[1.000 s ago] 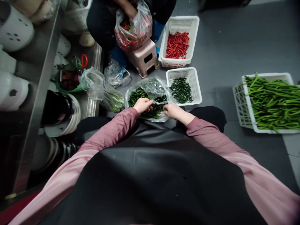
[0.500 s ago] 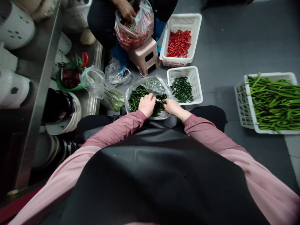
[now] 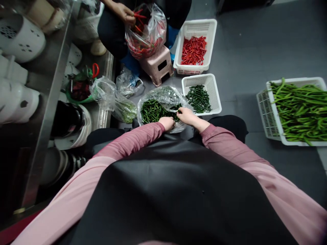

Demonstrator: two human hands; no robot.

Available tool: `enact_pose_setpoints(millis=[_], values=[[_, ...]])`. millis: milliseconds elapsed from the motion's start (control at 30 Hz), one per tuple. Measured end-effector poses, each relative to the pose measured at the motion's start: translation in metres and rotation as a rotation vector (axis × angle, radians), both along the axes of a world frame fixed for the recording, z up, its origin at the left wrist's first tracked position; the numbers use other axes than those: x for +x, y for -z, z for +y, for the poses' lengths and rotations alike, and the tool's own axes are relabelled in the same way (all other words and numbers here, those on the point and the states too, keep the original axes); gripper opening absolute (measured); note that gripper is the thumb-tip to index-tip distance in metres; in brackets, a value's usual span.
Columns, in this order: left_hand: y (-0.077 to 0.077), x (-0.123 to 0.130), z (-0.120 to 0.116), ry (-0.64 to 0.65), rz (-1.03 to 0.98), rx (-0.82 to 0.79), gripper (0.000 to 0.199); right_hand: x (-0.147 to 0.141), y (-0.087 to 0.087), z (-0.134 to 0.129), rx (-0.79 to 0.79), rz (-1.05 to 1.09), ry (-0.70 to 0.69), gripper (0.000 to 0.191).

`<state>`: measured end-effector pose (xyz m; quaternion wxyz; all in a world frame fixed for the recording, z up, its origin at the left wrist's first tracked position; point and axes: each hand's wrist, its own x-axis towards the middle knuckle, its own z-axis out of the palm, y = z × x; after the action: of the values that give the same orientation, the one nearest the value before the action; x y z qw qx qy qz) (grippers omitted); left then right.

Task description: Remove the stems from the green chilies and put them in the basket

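Green chillies (image 3: pixel 152 111) heaped toward left edge of clear bag (image 3: pixel 167 93); left hand (image 3: pixel 167 123) at near edge, grip unclear; right hand (image 3: pixel 186 116), right edge, pinches a dark green chilli (image 3: pixel 179 111)

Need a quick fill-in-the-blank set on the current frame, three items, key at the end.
1. The left hand and the right hand are at a clear bag, where the thin peppers are coloured ____.
2. The pale stool carries a second bag, and the peppers in it are coloured ____.
3. The white basket heaped with long green vegetables lies nearest the picture's ____ edge.

Missing words: green; red; right.
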<state>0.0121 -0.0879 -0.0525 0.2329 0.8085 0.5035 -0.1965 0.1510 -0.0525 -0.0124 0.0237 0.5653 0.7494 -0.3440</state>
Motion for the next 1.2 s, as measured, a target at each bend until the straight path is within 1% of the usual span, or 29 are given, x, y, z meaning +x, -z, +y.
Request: enact_pose_setpoints(millis=[33,67,133,200,233,300,367,433,500,567,600,700,767,833,867,900,933,967,1000,1033,1067,1100,1133,1167,1200], values=[[0.003,0.005,-0.002,0.024,0.017,-0.021,0.031,0.000,-0.001,0.000,0.005,0.003,0.008,0.027],[0.005,0.010,-0.002,0.021,0.036,-0.044,0.029,0.000,-0.002,0.000,0.006,0.004,0.007,0.026],[0.009,0.013,0.000,-0.067,0.031,-0.080,0.025,0.002,-0.002,-0.001,-0.001,0.003,-0.007,0.022],[0.008,0.006,0.006,-0.194,-0.073,-0.110,0.019,0.005,0.001,-0.004,-0.022,0.033,0.008,0.017],[0.005,-0.002,0.010,-0.264,-0.155,-0.118,0.016,0.006,0.002,-0.004,-0.049,0.077,0.045,0.014],[-0.003,-0.018,0.015,-0.429,-0.359,-0.100,0.015,0.006,0.006,-0.006,-0.145,0.236,0.184,0.010],[-0.015,-0.032,0.017,-0.648,-0.588,-0.074,0.019,0.005,0.009,-0.007,-0.260,0.455,0.324,0.006],[-0.026,-0.038,0.016,-0.872,-0.803,-0.079,0.022,0.002,0.012,-0.009,-0.342,0.631,0.375,0.009],[-0.036,-0.037,0.012,-1.038,-0.963,-0.089,0.025,-0.002,0.013,-0.011,-0.386,0.700,0.326,0.017],[-0.041,-0.031,0.008,-1.126,-1.057,-0.076,0.028,-0.005,0.013,-0.012,-0.377,0.664,0.242,0.019],[-0.043,-0.027,0.006,-1.146,-1.078,-0.068,0.029,-0.007,0.012,-0.012,-0.333,0.620,0.191,0.017],[-0.045,-0.021,0.002,-1.132,-1.049,-0.092,0.027,-0.008,0.010,-0.012,-0.099,0.449,0.037,0.012],[-0.046,-0.022,0.003,-1.097,-0.996,-0.146,0.027,-0.007,0.009,-0.011,0.035,0.382,-0.067,0.007],[-0.049,-0.026,0.007,-1.029,-0.919,-0.227,0.032,-0.005,0.008,-0.010,0.103,0.388,-0.164,0.007],[-0.050,-0.029,0.009,-0.986,-0.855,-0.242,0.036,-0.004,0.007,-0.009,0.119,0.409,-0.183,0.009],[-0.051,-0.031,0.012,-0.928,-0.770,-0.219,0.039,-0.002,0.007,-0.007,0.123,0.433,-0.166,0.011],[-0.052,-0.034,0.014,-0.848,-0.671,-0.141,0.039,0.000,0.006,-0.005,0.112,0.458,-0.109,0.012],[-0.051,-0.035,0.015,-0.745,-0.566,-0.026,0.036,0.003,0.005,-0.003,0.087,0.486,-0.019,0.013],[-0.050,-0.034,0.015,-0.616,-0.459,0.089,0.029,0.005,0.003,-0.001,0.045,0.518,0.091,0.012],[-0.047,-0.032,0.013,-0.466,-0.359,0.163,0.023,0.007,0.002,0.001,-0.011,0.557,0.202,0.011],[-0.043,-0.028,0.011,-0.321,-0.265,0.177,0.021,0.009,0.001,0.002,-0.077,0.606,0.296,0.010],[-0.037,-0.022,0.008,-0.215,-0.177,0.128,0.022,0.010,-0.001,0.003,-0.147,0.661,0.369,0.008],[-0.031,-0.014,0.005,-0.161,-0.098,0.041,0.023,0.011,-0.002,0.003,-0.210,0.714,0.420,0.006],[-0.023,-0.005,0.003,-0.154,-0.032,-0.057,0.023,0.010,-0.002,0.003,-0.259,0.756,0.453,0.005],[-0.016,0.004,0.000,-0.181,0.015,-0.132,0.023,0.010,-0.002,0.002,-0.291,0.786,0.470,0.003]])
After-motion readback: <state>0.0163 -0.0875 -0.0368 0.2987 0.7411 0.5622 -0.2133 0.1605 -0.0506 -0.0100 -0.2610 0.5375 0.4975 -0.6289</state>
